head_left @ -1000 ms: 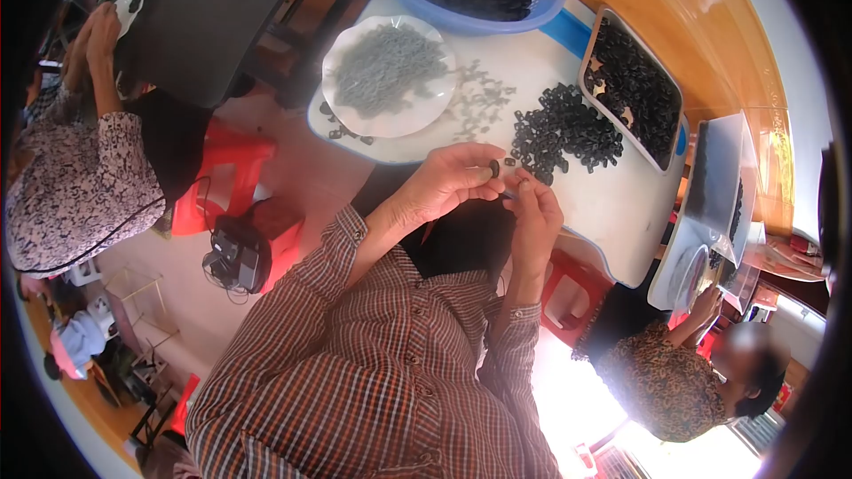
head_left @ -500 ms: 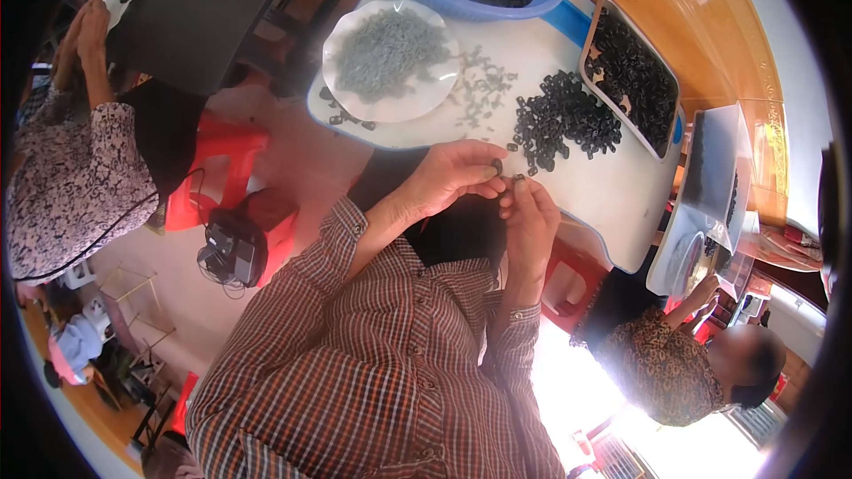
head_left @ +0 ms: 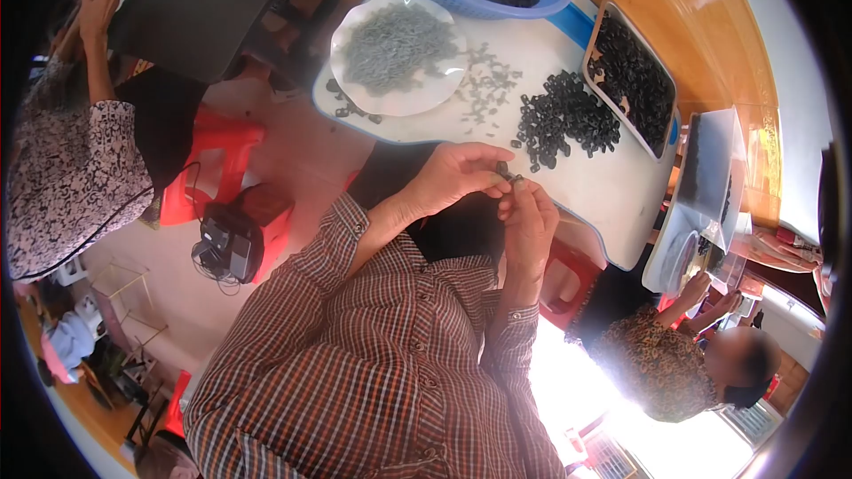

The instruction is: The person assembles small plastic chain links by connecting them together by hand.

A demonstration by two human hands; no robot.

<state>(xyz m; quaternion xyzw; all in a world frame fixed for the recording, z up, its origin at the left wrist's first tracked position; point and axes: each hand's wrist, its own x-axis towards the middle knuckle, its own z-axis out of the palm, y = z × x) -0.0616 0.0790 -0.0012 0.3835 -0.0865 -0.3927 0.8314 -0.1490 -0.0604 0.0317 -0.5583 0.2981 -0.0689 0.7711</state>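
Dark pieces (head_left: 508, 174) moved closer together, fingertip-pinched by left hand (head_left: 451, 179) and right hand (head_left: 530, 215).

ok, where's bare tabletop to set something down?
Largest: white table, between the black pile and the table's right edge. Smaller: between blue basket and that pile. Crowded: loose grey bits between plate and pile; pile reaches the tray.

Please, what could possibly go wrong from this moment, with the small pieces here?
The small dark pieces between the fingers of the left hand and right hand might slip; they are near the edge of the table and could fall off.

The pale pieces lie loose beside the black pile, so the two kinds could mix if an arm brushes them.
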